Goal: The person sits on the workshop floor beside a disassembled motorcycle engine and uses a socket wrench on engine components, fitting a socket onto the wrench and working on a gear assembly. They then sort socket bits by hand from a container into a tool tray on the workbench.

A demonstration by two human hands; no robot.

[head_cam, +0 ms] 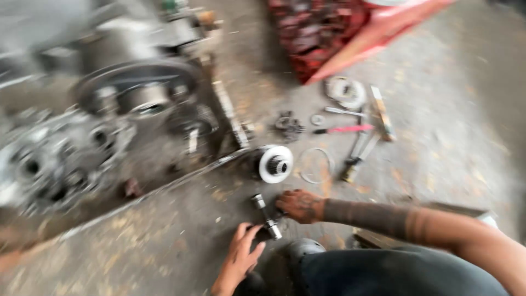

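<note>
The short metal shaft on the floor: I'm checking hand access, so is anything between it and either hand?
Nothing visible. The shaft lies on bare concrete floor, with the left hand at its near end and the right hand beside it.

Left hand [241, 255] reaches forward with fingers spread, while the right hand [300, 206], forearm extended leftward, curls knuckles-up

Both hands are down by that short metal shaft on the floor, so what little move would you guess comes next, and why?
Probably closing the left hand around the metal shaft to lift it: its fingers already reach the lower end, and the right hand rests beside it. Motion blur hides whether either hand grips yet.
</note>
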